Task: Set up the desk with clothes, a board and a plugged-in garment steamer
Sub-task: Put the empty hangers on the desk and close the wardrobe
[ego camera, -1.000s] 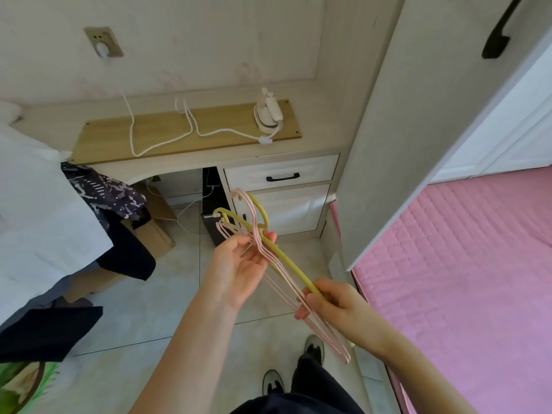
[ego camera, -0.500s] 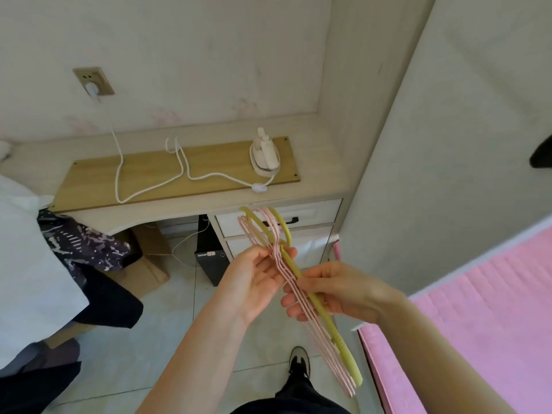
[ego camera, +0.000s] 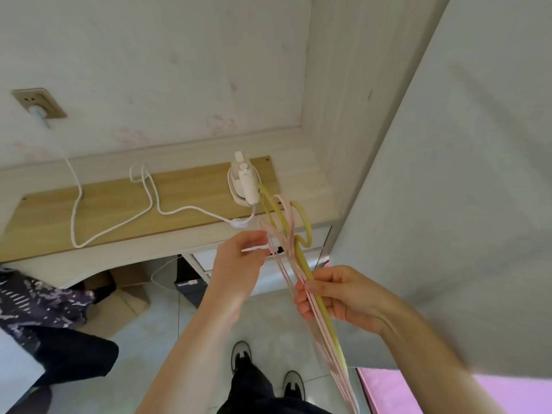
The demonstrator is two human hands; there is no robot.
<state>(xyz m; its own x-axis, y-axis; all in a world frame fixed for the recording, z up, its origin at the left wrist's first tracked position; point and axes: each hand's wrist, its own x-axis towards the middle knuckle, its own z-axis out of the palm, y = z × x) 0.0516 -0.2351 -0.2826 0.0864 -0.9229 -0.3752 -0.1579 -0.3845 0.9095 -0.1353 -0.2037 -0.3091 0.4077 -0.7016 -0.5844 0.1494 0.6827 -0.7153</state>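
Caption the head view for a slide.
Left hand and right hand grip pink and yellow hangers; plugged-in garment steamer sits on the wooden board.

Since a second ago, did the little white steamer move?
No. The steamer stands at the same right end of the wooden board, with its cord looped the same way. Only the camera came closer.

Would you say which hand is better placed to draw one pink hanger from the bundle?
Left: the left hand pinches one pink hanger near its hook; the right hand grips the whole bundle.
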